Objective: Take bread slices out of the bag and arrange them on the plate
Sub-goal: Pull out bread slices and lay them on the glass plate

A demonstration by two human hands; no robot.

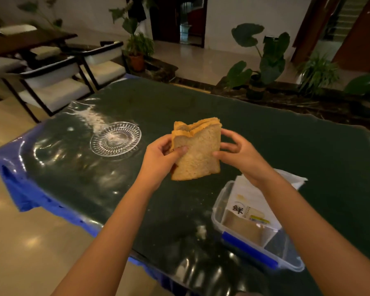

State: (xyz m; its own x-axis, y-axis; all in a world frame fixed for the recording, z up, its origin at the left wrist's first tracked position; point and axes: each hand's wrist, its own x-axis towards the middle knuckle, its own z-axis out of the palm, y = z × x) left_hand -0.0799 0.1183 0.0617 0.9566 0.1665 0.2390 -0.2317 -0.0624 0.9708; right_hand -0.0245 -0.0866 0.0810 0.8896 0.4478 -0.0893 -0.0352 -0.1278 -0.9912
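A stack of several bread slices [198, 150] is held upright above the middle of the table. My left hand [161, 155] grips its left edge, thumb on the front slice. My right hand [237, 150] touches its right edge with thumb and fingers. A clear cut-glass plate [115, 138] lies on the table to the left of the bread, with nothing on it. The white bread bag [251, 207] lies in a clear plastic container [217, 212] at the lower right, under my right forearm.
The table [286, 146] has a dark green top under clear plastic film, with blue edges. Crumbs lie near the front edge. Chairs stand beyond the left corner, potted plants behind the far edge.
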